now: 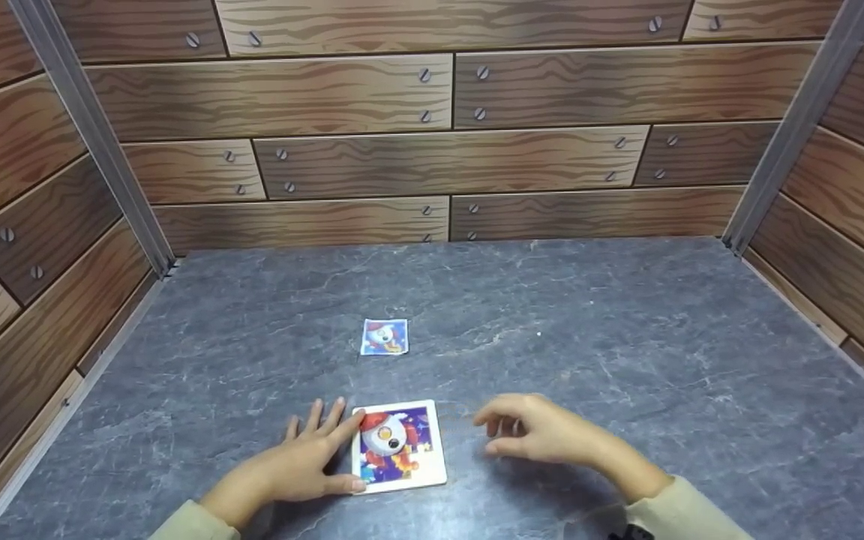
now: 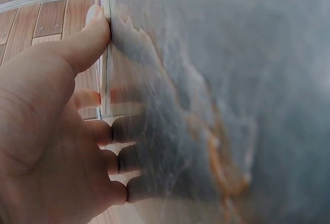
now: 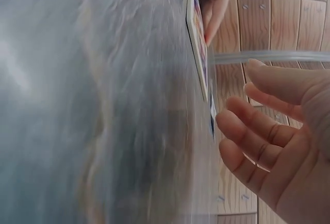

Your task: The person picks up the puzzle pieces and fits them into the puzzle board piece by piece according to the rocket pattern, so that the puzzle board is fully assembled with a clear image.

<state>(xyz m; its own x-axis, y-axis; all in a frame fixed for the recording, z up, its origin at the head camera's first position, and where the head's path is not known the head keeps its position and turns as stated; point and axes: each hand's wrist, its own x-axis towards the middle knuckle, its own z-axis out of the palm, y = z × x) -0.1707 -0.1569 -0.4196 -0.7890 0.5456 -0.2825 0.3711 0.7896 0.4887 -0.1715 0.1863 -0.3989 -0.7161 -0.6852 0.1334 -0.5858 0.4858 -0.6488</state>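
Observation:
A square jigsaw puzzle in a white frame (image 1: 438,450) lies flat on the grey table. Its picture has a round white character with red parts on purple, and the lower right part of the inside is plain white. My left hand (image 1: 304,459) rests at the puzzle's left side with fingers spread, its index finger and thumb touching the frame. To the right, apart from the puzzle, my right hand (image 1: 541,429) hovers with loosely bent fingers, holding nothing; in the right wrist view its fingers (image 3: 246,136) and thumb stand apart. Beyond the puzzle lies a small picture card (image 1: 385,337) showing a similar character.
The grey marble-patterned table (image 1: 589,330) is bounded by a back wall (image 1: 357,161) and side walls printed with wooden planks and screws. Metal posts (image 1: 792,127) stand at the back corners.

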